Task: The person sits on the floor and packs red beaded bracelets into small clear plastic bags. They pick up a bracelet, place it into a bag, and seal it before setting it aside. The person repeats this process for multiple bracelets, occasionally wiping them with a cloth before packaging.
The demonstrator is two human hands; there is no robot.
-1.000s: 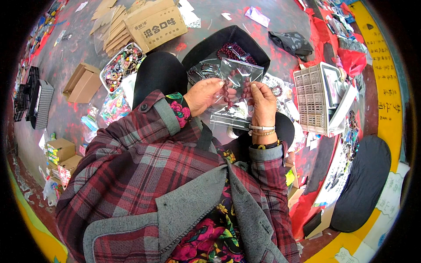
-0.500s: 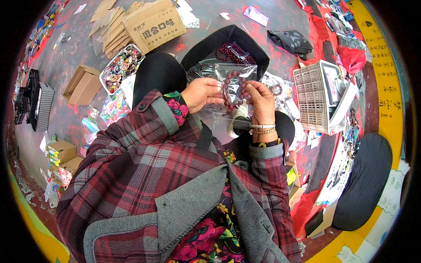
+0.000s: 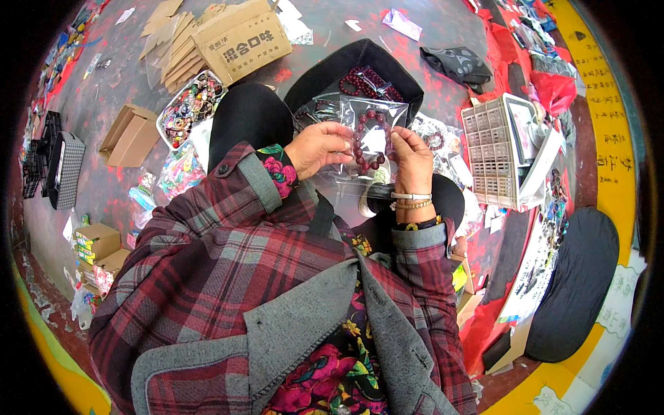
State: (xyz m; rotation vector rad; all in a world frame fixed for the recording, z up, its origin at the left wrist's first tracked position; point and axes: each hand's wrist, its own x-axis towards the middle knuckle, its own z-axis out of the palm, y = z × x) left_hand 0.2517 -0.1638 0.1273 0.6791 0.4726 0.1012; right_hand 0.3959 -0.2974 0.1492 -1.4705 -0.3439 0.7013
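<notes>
A bracelet of dark red beads (image 3: 362, 160) shows as a ring in a clear plastic bag (image 3: 395, 111) held up in front of me. My left hand (image 3: 319, 146) pinches the bag's left side, fingertips close to the beads. On the opposite side my right hand (image 3: 413, 160) grips the bag between thumb and fingers, with a white band and a gold-coloured bracelet (image 3: 413, 205) on its wrist. Just beyond the hands sits a black fabric bin (image 3: 319, 76) with dark red bead strings (image 3: 366, 81) in it. The held bag hides part of the bin.
A white tray of mixed small trinkets (image 3: 190, 109) lies left of my knee, near a cardboard box (image 3: 242, 43) and flattened cardboard (image 3: 176, 52). At right stand a pale plastic crate (image 3: 487, 152) and a black oval cushion (image 3: 575, 283). A dark folded bag (image 3: 456, 67) lies beyond.
The clear bag has turned flatter toward me, so the bracelet shows as a fuller ring with a white patch inside it. Both hands have barely moved and keep their hold.
</notes>
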